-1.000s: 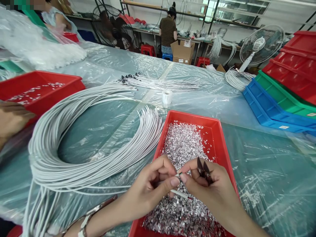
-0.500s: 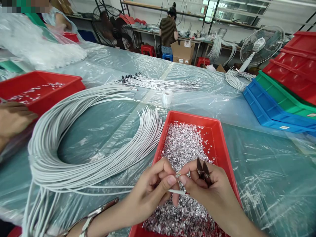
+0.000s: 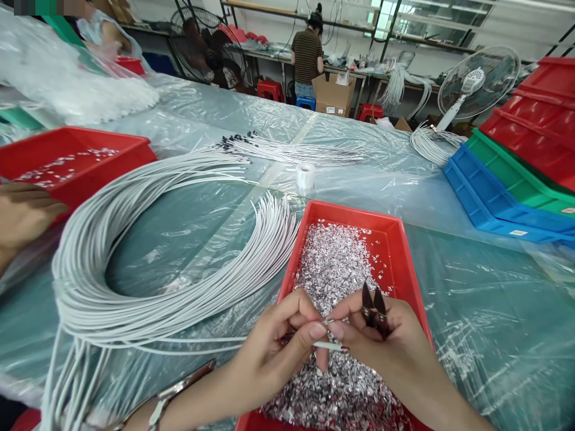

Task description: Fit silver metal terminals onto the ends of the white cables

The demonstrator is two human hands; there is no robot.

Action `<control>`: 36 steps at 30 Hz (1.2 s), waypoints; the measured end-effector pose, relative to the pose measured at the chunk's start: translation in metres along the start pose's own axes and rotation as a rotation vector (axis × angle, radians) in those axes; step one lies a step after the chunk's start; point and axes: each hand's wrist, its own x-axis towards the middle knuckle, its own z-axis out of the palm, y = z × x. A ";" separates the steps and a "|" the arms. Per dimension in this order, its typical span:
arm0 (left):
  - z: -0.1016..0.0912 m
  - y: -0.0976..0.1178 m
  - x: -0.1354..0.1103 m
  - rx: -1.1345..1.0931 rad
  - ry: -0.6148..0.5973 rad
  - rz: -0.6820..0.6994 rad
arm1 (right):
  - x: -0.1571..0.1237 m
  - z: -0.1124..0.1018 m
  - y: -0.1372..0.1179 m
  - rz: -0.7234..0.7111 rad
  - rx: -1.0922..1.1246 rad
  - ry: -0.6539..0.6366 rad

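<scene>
My left hand (image 3: 274,347) pinches the end of a thin white cable (image 3: 330,346) over a red tray (image 3: 406,263) heaped with small silver scraps (image 3: 332,263). My right hand (image 3: 386,347) meets it fingertip to fingertip at the cable tip, and it also holds small dark snips (image 3: 374,308) whose blades point up between its fingers. The cable runs left from my hands toward a large coil of white cables (image 3: 135,251) lying on the plastic-covered table.
Another person's hand (image 3: 24,212) rests at the left edge beside a second red tray (image 3: 130,152). A tape roll (image 3: 305,175) and a cable bundle (image 3: 291,152) lie farther back. Stacked blue, green and red trays (image 3: 507,179) fill the right. A person stands at a far bench.
Both hands have sunk slightly toward the tray, still pinched together on the cable tip. The snips' blades have tilted a little. The other person's hand has barely shifted.
</scene>
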 end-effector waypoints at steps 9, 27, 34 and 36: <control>0.003 0.000 0.000 0.220 0.149 0.107 | -0.003 0.000 0.001 -0.037 -0.107 0.054; 0.003 0.002 0.000 0.330 0.133 0.221 | -0.002 0.002 0.001 -0.045 -0.009 0.013; 0.002 0.001 0.001 0.207 0.075 0.170 | -0.004 0.003 -0.001 -0.009 -0.072 0.028; 0.002 0.000 0.000 0.223 0.066 0.167 | -0.004 0.003 -0.001 -0.017 -0.101 0.029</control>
